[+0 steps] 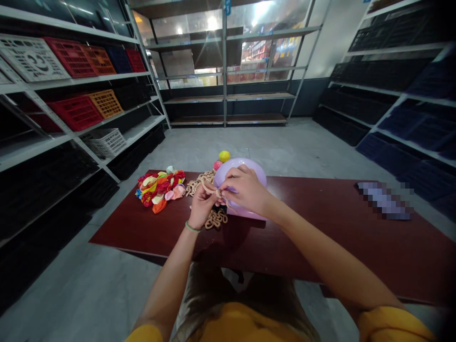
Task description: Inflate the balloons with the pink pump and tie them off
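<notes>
An inflated light purple balloon (pixel 254 173) rests at the far middle of the table, behind and below my right hand (pixel 245 187). My right hand pinches a beige cord with thumb and fingers. My left hand (pixel 204 204), with a green band at its wrist, is closed on the same beige cord (pixel 209 186), close to the right fingertips. Whether the balloon's neck is also between the fingers is hidden. More looped beige cord (pixel 215 220) lies under the hands, and another cord heap (pixel 194 185) is just left of them. Something black shows partly beneath the hands.
A pile of colourful uninflated balloons (pixel 162 187) lies at the table's left. Small yellow (pixel 224 156) and pink round things stand behind the cord. A pixelated flat item (pixel 384 200) lies at the right of the dark red table (pixel 313 228). Shelves with crates (pixel 78 111) line both sides.
</notes>
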Motion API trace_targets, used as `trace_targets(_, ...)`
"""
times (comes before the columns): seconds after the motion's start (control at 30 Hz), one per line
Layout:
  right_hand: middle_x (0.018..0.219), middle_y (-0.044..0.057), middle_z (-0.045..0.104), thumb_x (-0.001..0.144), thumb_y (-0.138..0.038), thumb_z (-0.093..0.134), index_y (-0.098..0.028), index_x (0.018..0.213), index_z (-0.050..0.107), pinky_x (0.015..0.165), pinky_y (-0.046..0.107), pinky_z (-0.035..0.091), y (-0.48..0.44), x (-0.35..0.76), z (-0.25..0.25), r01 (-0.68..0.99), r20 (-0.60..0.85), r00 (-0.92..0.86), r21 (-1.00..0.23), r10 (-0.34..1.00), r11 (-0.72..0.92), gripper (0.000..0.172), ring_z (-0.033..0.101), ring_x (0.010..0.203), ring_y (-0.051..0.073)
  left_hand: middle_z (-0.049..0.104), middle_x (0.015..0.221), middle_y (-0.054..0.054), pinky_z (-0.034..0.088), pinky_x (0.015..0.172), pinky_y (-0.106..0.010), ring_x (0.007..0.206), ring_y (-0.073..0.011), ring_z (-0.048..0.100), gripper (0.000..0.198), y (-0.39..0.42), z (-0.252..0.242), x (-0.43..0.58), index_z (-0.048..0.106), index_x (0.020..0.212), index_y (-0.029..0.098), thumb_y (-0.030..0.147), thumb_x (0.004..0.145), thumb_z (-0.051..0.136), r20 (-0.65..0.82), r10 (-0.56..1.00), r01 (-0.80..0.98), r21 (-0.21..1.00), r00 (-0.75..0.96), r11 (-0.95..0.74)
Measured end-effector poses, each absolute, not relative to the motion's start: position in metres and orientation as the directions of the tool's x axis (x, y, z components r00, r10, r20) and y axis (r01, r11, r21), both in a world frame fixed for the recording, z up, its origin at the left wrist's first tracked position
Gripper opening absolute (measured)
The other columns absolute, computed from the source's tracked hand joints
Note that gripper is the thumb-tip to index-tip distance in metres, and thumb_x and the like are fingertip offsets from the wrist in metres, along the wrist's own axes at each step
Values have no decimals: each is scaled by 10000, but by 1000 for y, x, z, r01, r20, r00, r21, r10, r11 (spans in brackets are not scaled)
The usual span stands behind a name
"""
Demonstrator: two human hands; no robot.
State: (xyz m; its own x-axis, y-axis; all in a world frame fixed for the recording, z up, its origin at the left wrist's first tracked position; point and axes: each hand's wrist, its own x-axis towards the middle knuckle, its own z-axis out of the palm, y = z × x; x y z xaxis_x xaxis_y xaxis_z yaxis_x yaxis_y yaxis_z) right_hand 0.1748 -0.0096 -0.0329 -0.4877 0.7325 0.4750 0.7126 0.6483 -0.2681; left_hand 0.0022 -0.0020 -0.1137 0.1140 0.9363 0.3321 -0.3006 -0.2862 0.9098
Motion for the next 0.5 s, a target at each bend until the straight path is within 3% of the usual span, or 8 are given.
trace_targets(0.2,889,-2,691,857,-261,686,-269,793,723,768,358,339,-12,176,-31,705,484,-491,-267,724,657,74,523,901,229,651,654,29,451,496,-189,541,-100,628,303,-3,-111,0,562,878,192,396,797,770,324,926,-299,918,192,-259)
trace_targets(0.4,825,39,670,911,-232,571,-203,795,664,635,320,331,-20,180,-28,732,522,-573,-23,632,681,152,547,763,189,636,624,43,454,468,-191,473,-90,594,311,-4,-107,9,531,868,185,414,824,738,281,932,-300,931,228,-208)
trace_targets(0.5,851,49,674,964,-233,509,-199,854,682,688,317,388,-20,185,-30,726,546,-561,-36,622,687,208,569,807,195,621,630,53,474,465,-186,468,-75,561,297,-5,-107,14,525,882,186,389,831,736,295,929,-369,908,223,-200)
